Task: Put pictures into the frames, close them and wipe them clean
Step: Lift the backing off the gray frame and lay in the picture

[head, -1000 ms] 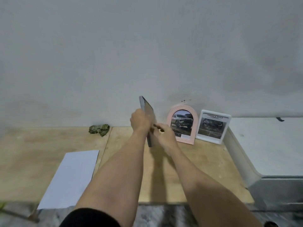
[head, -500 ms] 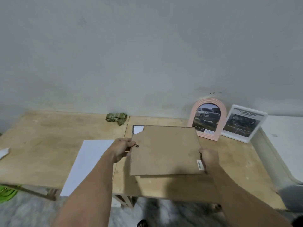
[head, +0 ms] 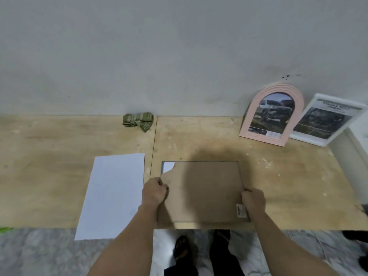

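Your left hand [head: 155, 191] and right hand [head: 253, 200] curl their fingers round the side edges of the frame [head: 203, 191], face down at the table's [head: 278, 176] near edge, probably to reach its backing board.

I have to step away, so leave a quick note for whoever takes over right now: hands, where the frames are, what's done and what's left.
Left hand grips the left edge of the frame; right hand grips its right edge.
That frame lies face down on the table, brown backing up, one backing corner broken off.
Done: pink arched frame and white frame hold pictures and lean against the wall.
Left: finish this frame, then wipe with the green cloth. White sheet lies unused at left.
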